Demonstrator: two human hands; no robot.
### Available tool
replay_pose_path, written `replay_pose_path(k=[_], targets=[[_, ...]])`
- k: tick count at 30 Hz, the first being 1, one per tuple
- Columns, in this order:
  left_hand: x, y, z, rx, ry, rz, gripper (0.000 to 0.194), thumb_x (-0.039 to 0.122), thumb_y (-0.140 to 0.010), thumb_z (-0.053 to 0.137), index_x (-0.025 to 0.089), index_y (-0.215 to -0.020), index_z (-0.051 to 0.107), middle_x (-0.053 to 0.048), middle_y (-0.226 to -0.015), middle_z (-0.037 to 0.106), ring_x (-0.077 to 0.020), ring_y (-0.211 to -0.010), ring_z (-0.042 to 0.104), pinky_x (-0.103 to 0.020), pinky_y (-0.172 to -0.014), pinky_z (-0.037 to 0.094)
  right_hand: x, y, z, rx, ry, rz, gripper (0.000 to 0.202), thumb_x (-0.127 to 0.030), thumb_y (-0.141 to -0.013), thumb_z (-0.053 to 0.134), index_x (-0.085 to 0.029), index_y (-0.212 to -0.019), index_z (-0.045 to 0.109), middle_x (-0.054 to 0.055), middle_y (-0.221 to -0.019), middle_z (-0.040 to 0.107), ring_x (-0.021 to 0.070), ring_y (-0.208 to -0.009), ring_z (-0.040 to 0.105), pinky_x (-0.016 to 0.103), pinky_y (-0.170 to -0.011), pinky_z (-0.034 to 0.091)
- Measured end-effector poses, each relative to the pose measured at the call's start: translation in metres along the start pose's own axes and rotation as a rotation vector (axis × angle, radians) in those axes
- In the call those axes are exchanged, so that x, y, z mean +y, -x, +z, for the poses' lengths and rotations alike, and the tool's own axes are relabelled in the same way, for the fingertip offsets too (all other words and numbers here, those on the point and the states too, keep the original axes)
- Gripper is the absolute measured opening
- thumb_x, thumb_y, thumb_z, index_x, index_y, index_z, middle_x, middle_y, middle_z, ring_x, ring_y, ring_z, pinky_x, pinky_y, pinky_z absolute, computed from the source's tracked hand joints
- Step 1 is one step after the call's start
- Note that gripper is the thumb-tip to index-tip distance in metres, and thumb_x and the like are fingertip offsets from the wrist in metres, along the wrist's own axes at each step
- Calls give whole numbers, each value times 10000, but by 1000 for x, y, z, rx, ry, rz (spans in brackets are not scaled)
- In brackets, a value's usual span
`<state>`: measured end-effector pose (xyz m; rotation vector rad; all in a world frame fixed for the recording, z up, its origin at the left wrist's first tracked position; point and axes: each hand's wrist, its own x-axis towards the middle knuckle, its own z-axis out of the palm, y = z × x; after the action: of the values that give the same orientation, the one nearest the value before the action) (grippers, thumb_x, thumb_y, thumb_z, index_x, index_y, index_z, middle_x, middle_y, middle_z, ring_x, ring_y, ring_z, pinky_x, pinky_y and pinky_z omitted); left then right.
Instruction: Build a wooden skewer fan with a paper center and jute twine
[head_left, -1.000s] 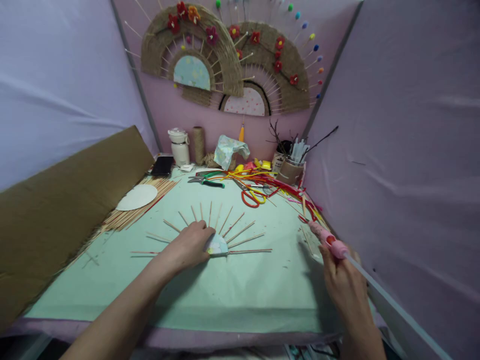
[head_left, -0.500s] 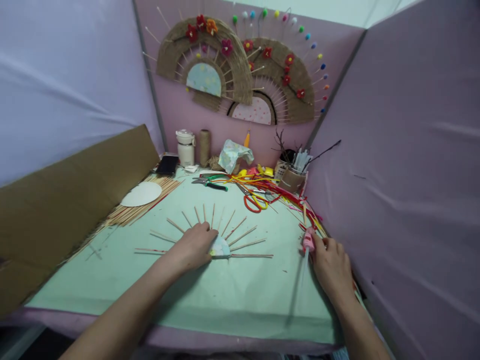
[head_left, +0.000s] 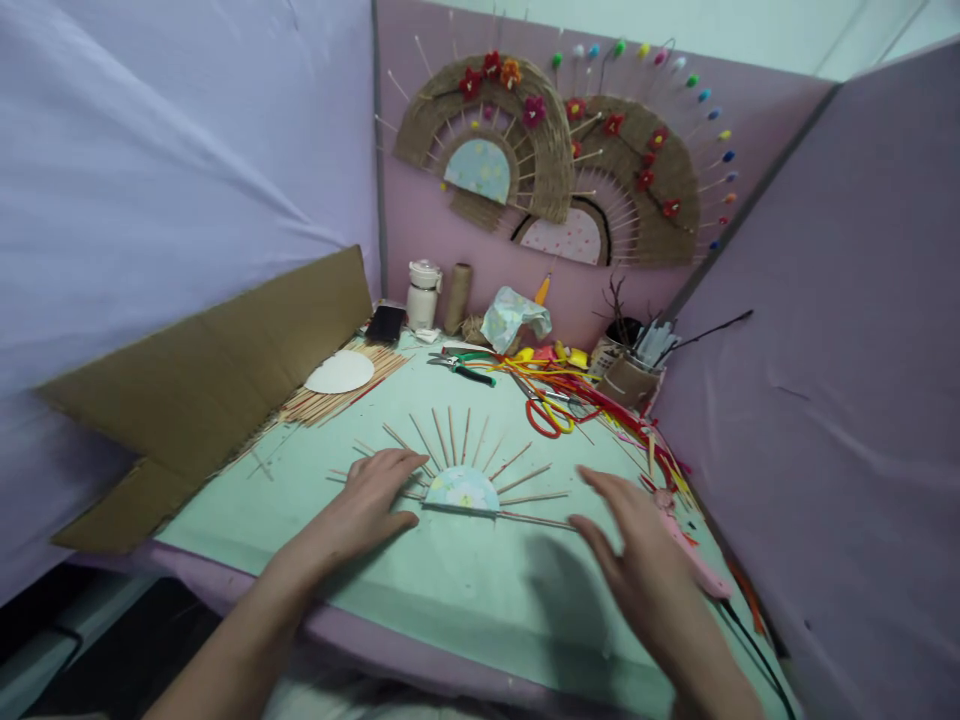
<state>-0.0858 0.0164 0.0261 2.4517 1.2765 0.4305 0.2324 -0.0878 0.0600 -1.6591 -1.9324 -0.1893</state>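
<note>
A half-round piece covered in pale blue floral fabric (head_left: 461,488) lies flat on the table, with thin wooden sticks (head_left: 525,474) fanning out from its curved edge. My left hand (head_left: 379,495) is at its left side over the sticks there, thumb apart from the fingers; whether it touches them I cannot tell. Opposite, my right hand (head_left: 634,535) is held near the right-hand sticks, fingers and thumb spread with nothing between them. A pink glue gun (head_left: 697,560) with a black cord lies by the table's right edge, partly behind that hand.
Left stand a cardboard sheet (head_left: 225,360), loose sticks (head_left: 330,403) and a white oval (head_left: 341,371). Pliers (head_left: 465,368), red-handled scissors (head_left: 541,418) and coloured pipe cleaners (head_left: 600,396) lie at the back. Glue sticks (head_left: 654,345) fill a holder near the right wall.
My right hand has let go of the glue gun, now lying at the right, and moved left toward the fan. My left hand has shifted off the fabric, opening. The view has swung left.
</note>
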Motion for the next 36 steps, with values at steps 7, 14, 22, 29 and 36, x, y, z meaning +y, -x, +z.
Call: replay_pose_path(k=[7, 14, 22, 29, 36], targets=[[4, 0, 19, 104, 52, 34, 473, 228, -813, 644, 241, -1264, 502, -77, -1284, 595, -267, -1246, 456, -436, -994, 300, -64, -48, 83, -364, -171, 16, 513, -165, -783, 690, -152, -1278, 557, 147, -1328, 576, 304, -1239, 518, 449, -1042, 434], [6, -1, 23, 127, 94, 31, 409, 221, -839, 644, 246, -1226, 514, -56, -1204, 631, -253, -1183, 489, -425, -951, 296, -64, -48, 98, -410, -222, 85, 519, -187, -760, 711, -166, -1261, 580, 123, -1179, 667, 293, -1119, 582, 407, -972, 462], [3, 0, 26, 172, 116, 15, 366, 231, -849, 651, 243, -1195, 533, -53, -1161, 628, -238, -1156, 501, -408, -936, 293, -65, -47, 101, -406, -228, 82, 447, -226, -793, 688, -177, -1229, 602, 114, -1175, 666, 294, -1108, 569, 422, -970, 454], [5, -3, 27, 151, 120, -26, 436, 195, -837, 649, 226, -1247, 506, -65, -1134, 649, -250, -1152, 504, -428, -954, 276, -63, -44, 108, -347, -235, 17, 395, -210, -806, 668, -161, -1194, 612, 121, -1172, 623, 282, -1109, 537, 428, -986, 446], [4, -7, 28, 145, 153, -62, 487, 184, -817, 662, 192, -1268, 478, -61, -1116, 660, -241, -1122, 522, -421, -965, 280, -64, -41, 112, -316, -280, 16, 364, -226, -830, 631, -188, -1190, 599, 107, -1141, 598, 272, -1091, 534, 435, -973, 452]])
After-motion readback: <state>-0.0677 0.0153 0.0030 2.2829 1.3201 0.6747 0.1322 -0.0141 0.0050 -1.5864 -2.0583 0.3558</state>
